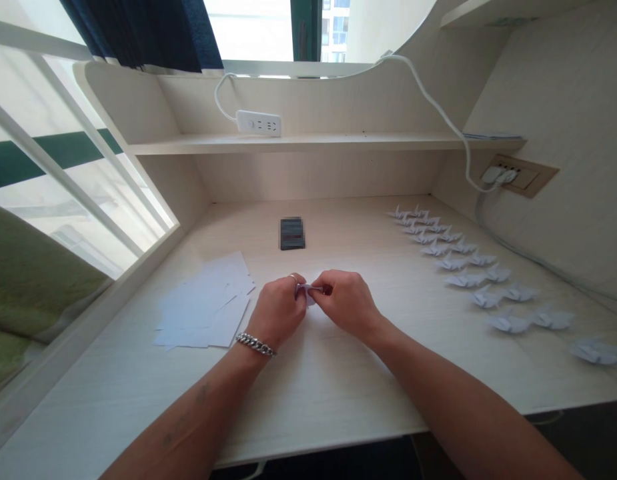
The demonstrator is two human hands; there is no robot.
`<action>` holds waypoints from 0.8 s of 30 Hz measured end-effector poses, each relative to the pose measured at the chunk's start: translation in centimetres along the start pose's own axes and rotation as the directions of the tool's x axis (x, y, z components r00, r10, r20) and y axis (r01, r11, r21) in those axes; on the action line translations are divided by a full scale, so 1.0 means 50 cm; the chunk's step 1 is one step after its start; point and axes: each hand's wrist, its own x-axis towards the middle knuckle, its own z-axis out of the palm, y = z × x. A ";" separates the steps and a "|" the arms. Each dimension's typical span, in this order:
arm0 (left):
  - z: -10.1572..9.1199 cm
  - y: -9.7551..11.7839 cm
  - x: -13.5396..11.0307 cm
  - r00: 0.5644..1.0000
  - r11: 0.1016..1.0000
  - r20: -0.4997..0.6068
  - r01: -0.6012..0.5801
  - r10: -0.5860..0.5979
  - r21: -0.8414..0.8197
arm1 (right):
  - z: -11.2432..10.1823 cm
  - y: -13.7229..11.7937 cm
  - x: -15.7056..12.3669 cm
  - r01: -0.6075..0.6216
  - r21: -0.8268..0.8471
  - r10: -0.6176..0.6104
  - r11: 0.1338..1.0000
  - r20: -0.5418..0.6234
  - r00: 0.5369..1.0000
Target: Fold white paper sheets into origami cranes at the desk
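Between my two hands, a small folded piece of white paper (pixel 311 299) is held just above the desk. My left hand (pixel 281 303), with a ring and a chain bracelet at the wrist, pinches its left side. Thumb and fingers of my right hand (pixel 347 299) grip the paper's right edge. Most of the folded piece is hidden behind the fingers, so its full shape cannot be made out. To the left lies a loose stack of white paper sheets (pixel 203 307). Several folded paper cranes (pixel 468 279) stand in two rows along the desk's right side.
A small dark flat item (pixel 293 234) lies beyond my hands. On the shelf (pixel 328 142) sits a white power strip (pixel 259 124). A white cable (pixel 438 107) hangs down to the wall socket (pixel 524 176) at right. White bars (pixel 83 140) border the left side.
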 end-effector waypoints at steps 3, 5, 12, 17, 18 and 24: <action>0.001 0.002 0.001 1.000 0.999 -0.004 0.021 -0.021 0.024 | 0.003 0.001 0.000 -0.046 -0.084 0.044 0.995 -0.027 0.999; 0.000 0.002 0.001 1.000 0.999 -0.004 0.030 -0.030 0.031 | 0.002 0.000 -0.001 -0.045 -0.088 0.044 0.995 -0.015 0.999; 0.000 -0.002 0.001 0.998 0.998 0.016 0.067 -0.068 0.020 | -0.006 -0.005 -0.003 0.002 -0.033 -0.002 0.999 -0.004 1.000; 0.003 -0.010 0.005 0.993 0.993 0.028 0.113 -0.112 -0.041 | -0.007 -0.006 0.001 0.003 -0.050 -0.005 0.999 -0.038 0.999; 0.003 -0.011 0.005 0.992 0.990 0.026 0.123 -0.122 -0.061 | -0.008 -0.007 0.003 0.011 -0.053 -0.012 0.999 -0.027 1.000; 0.007 -0.019 0.005 0.991 0.974 -0.022 0.123 -0.129 -0.188 | -0.015 -0.024 0.023 0.021 -0.154 -0.020 0.988 0.003 1.000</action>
